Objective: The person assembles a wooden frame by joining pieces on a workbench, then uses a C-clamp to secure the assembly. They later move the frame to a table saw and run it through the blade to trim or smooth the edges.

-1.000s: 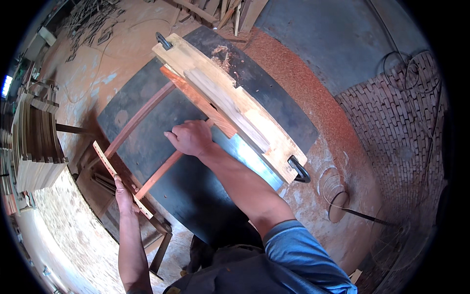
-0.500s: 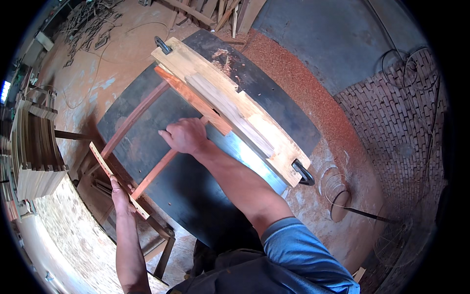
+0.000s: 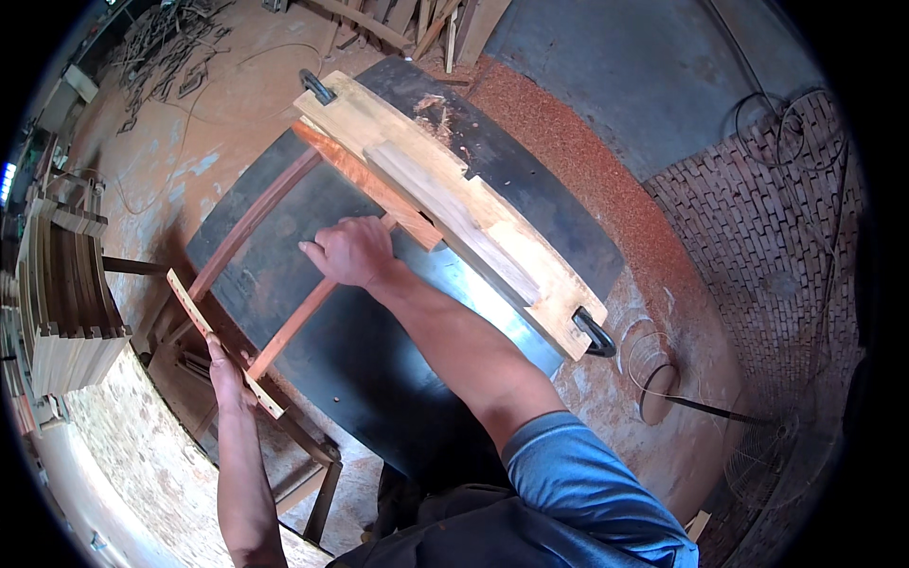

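Note:
A reddish wooden frame lies across the dark tabletop (image 3: 369,350). Its long right-hand rail (image 3: 369,186) rests alongside a pale clamped board (image 3: 516,222). Two crossbars join it to the narrow left rail (image 3: 189,301), which has small marks along its edge and overhangs the table's left side. My right hand (image 3: 352,252) is closed around the nearer crossbar (image 3: 294,329), close to the right-hand rail. The farther crossbar (image 3: 254,225) is untouched. My left hand (image 3: 227,377) grips the left rail near its lower end, the fingers partly hidden beneath it.
Black clamps (image 3: 594,333) hold the pale board at both ends. Shavings (image 3: 434,118) lie behind it. A stack of curved wooden pieces (image 3: 76,293) stands at left. Reddish sawdust (image 3: 559,142) covers the floor beyond the table. A wire-caged fan (image 3: 762,464) is at lower right.
The wooden frame has shifted slightly left and away from me, with both my hands still on it. The clamped board looks about the same.

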Action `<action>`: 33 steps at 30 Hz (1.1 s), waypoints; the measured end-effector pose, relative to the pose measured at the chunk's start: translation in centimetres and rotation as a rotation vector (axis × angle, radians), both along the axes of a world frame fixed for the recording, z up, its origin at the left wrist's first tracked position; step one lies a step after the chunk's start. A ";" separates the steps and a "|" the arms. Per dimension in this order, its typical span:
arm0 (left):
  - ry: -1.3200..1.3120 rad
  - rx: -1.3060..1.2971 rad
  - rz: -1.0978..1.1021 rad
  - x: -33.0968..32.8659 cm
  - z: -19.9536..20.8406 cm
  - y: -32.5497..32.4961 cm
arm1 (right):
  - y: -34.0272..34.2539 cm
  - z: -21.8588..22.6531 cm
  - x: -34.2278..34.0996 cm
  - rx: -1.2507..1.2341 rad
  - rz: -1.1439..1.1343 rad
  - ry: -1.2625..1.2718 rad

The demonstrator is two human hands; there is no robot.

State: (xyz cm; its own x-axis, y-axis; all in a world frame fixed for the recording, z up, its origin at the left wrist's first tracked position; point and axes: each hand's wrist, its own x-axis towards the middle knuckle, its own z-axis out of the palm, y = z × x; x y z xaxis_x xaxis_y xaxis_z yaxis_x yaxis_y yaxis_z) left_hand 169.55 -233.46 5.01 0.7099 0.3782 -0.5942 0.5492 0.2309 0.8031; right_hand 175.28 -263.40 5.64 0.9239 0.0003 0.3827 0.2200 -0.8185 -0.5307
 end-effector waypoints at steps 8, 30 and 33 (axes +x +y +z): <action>-0.012 -0.057 -0.014 1.3 -0.7 1.2 | 0.6 0.2 1.5 -0.025 0.019 0.038; -0.074 0.009 -0.054 -9.2 4.4 6.7 | 7.8 4.3 -16.1 1.302 -0.064 0.592; -0.059 0.035 0.059 -17.6 4.9 7.1 | 8.8 5.0 -21.2 1.638 -0.061 1.041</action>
